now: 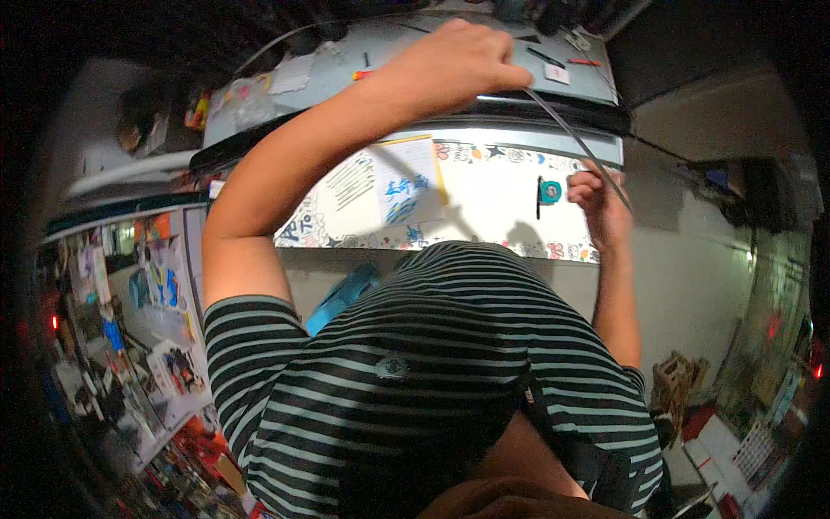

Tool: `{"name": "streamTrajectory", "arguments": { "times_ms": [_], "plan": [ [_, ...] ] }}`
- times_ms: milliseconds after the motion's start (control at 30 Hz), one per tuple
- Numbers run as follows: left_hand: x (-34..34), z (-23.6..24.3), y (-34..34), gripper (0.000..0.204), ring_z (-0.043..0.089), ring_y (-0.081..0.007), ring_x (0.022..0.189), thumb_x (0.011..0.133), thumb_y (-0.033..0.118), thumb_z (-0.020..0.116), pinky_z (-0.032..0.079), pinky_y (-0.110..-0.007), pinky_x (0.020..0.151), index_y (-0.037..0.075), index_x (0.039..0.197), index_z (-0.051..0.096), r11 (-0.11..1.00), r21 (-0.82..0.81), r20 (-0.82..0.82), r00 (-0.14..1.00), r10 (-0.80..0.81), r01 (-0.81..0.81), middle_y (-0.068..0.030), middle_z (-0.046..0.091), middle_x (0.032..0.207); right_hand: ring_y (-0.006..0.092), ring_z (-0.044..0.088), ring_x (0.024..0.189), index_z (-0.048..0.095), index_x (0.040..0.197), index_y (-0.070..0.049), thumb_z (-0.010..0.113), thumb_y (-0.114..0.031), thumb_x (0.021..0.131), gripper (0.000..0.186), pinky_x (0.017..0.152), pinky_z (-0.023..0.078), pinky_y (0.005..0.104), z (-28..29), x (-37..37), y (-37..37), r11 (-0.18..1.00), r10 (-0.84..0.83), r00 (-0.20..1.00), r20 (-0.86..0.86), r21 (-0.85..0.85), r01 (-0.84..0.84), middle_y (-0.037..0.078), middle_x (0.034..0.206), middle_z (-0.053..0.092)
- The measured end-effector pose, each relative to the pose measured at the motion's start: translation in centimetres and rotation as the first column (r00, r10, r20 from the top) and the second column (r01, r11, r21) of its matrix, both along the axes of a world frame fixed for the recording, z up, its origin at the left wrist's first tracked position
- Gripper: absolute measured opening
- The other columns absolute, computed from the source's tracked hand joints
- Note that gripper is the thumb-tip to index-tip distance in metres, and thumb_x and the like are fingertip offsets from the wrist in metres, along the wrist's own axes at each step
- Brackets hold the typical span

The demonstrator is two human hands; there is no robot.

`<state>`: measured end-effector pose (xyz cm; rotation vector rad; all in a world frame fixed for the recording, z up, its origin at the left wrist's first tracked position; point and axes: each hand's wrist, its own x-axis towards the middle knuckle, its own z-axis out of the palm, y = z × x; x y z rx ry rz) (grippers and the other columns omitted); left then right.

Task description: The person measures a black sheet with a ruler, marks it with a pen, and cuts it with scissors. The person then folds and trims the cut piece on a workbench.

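My left hand point(467, 60) is raised over the far part of the desk, its fingers closed on a thin grey strip point(562, 123). From there the strip slants down to the right, reaching my right hand point(596, 192). The right fingers are curled, and the strip passes close against them, its end sticking out beyond. Whether it is a cable or a flat band I cannot make out. Just left of my right hand, a small teal thing with a round face point(551, 192) lies on the white patterned desk mat point(493, 195), a black bar along its side.
An open notebook point(406, 182) with handwriting lies on the mat. Behind a dark raised edge point(553, 112), the grey surface holds a black pen point(546, 58), a red pen point(585, 62), a small white card point(556, 74) and crumpled clear plastic point(252, 105). Cluttered shelves stand at left.
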<state>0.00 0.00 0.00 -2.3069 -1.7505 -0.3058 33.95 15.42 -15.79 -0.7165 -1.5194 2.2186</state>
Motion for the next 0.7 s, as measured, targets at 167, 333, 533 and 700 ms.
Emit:
{"name": "streamTrajectory", "arguments": {
  "times_ms": [167, 333, 533, 700],
  "plan": [
    [3.8, -0.7, -0.4, 0.017, 0.068, -0.0295, 0.092, 0.089, 0.018, 0.061, 0.051, -0.046, 0.078, 0.021, 0.104, 0.071, 0.996, 0.077, 0.019, 0.999, -0.048, 0.047, -0.0093, 0.064, 0.09, 0.0247, 0.07, 0.106, 0.05, 0.148, 0.005, 0.065, -0.06, 0.097, 0.084, 0.094, 0.056, 0.039, 9.5, 0.6, 0.3, 0.96, 0.234, 0.971, -0.058, 0.173, -0.221, 0.019, 0.12, 0.07],
    [7.9, -2.0, -0.9, 0.014, 0.07, -0.0326, 0.093, 0.088, 0.024, 0.063, 0.052, -0.049, 0.08, 0.019, 0.091, 0.076, 0.999, -0.016, 0.016, 0.999, -0.03, 0.03, -0.0113, 0.067, 0.089, 0.0235, 0.068, 0.105, 0.052, 0.152, -0.001, 0.066, -0.013, 0.102, 0.053, 0.094, 0.054, 0.0376, 12.0, 0.5, -3.2, 0.642, 0.227, 0.872, 0.433, 0.607, -0.468, 0.015, 0.123, 0.071],
    [8.7, -5.0, -1.3, 0.015, 0.073, -0.0346, 0.087, 0.09, 0.023, 0.061, 0.055, -0.048, 0.072, 0.014, 0.088, 0.074, 0.988, -0.157, 0.033, 0.999, -0.003, 0.008, -0.0132, 0.07, 0.092, 0.0174, 0.063, 0.078, 0.049, 0.156, -0.012, 0.052, 0.007, 0.104, 0.055, 0.071, 0.056, 0.0337, 9.7, 1.9, -3.4, 0.394, 0.209, 0.826, 0.524, 0.728, -0.561, 0.012, 0.109, 0.068],
    [4.8, -7.7, -4.4, 0.015, 0.074, -0.0371, 0.088, 0.091, 0.025, 0.064, 0.057, -0.05, 0.072, 0.011, 0.093, 0.071, 0.962, -0.267, 0.153, 0.983, 0.103, -0.059, -0.0121, 0.071, 0.097, 0.0186, 0.067, 0.081, 0.056, 0.148, -0.008, 0.048, 0.001, 0.108, 0.042, 0.074, 0.057, 0.0353, 6.2, 4.5, -1.6, 0.545, 0.291, 0.818, 0.496, 0.617, -0.568, 0.012, 0.108, 0.072]
  ]
}}
